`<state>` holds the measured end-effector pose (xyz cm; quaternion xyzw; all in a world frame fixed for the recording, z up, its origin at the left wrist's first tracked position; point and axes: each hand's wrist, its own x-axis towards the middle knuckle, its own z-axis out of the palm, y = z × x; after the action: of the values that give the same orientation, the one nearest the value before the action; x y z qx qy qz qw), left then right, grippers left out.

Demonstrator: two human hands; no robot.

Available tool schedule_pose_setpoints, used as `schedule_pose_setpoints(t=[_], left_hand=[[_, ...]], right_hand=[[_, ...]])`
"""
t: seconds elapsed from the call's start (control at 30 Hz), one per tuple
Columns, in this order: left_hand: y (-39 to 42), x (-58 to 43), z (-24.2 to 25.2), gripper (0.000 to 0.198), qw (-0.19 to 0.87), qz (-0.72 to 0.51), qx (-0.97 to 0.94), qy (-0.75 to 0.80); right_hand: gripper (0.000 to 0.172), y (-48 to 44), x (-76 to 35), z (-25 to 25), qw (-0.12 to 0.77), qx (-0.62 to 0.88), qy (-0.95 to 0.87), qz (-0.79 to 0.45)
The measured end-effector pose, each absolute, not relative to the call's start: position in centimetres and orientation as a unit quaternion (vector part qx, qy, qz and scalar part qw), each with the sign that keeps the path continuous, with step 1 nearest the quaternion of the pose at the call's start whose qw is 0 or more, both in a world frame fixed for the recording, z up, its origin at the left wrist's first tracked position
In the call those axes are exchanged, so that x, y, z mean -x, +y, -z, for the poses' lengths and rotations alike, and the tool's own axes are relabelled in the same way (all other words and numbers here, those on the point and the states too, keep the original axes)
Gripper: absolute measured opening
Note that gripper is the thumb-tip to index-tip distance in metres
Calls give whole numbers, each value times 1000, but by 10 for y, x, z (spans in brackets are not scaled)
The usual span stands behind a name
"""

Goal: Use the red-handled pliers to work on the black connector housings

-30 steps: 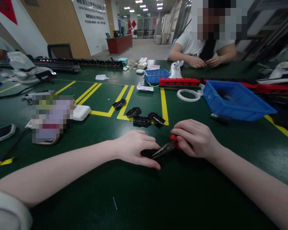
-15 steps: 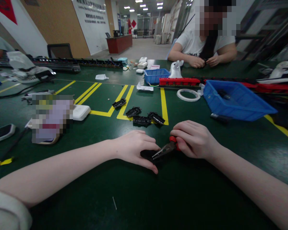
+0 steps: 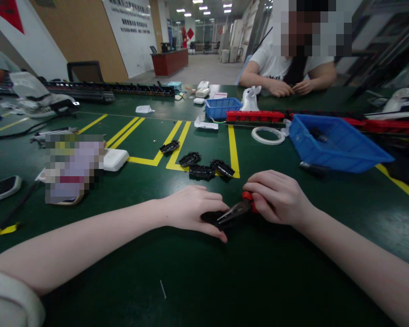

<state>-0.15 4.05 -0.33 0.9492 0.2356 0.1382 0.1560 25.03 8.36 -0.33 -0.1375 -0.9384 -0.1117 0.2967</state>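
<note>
My left hand (image 3: pixel 191 210) rests on the green table (image 3: pixel 225 281) with its fingers curled round a small black plastic part (image 3: pixel 210 218). My right hand (image 3: pixel 276 196) is closed on the red handles of needle-nose pliers (image 3: pixel 236 210). The pliers' tips touch the black part held by the left hand. Several more black plastic parts (image 3: pixel 202 171) lie just beyond my hands, near the yellow floor-tape lines.
A large blue bin (image 3: pixel 337 144) stands at the right, a small blue basket (image 3: pixel 221 108) and a red strip (image 3: pixel 255 116) farther back. A white tape ring (image 3: pixel 267 135) lies mid-table. A white box (image 3: pixel 115 159) sits left. Another person (image 3: pixel 289 68) works across the table.
My left thumb and the black part have shifted slightly; the pliers' tips stay on the part. Otherwise nothing has visibly moved.
</note>
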Motion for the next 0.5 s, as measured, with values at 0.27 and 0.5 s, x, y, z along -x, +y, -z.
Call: schedule_pose_setpoints(t=[0.27,0.5], left_hand=[[40,1,2,40,166,-134,-949,234],[41,2,2,43,173,-133,-949,228]], right_hand=[[16,84,-251,4,291,145,-939,113],[18,84,-251,4,284,150,-941,107]])
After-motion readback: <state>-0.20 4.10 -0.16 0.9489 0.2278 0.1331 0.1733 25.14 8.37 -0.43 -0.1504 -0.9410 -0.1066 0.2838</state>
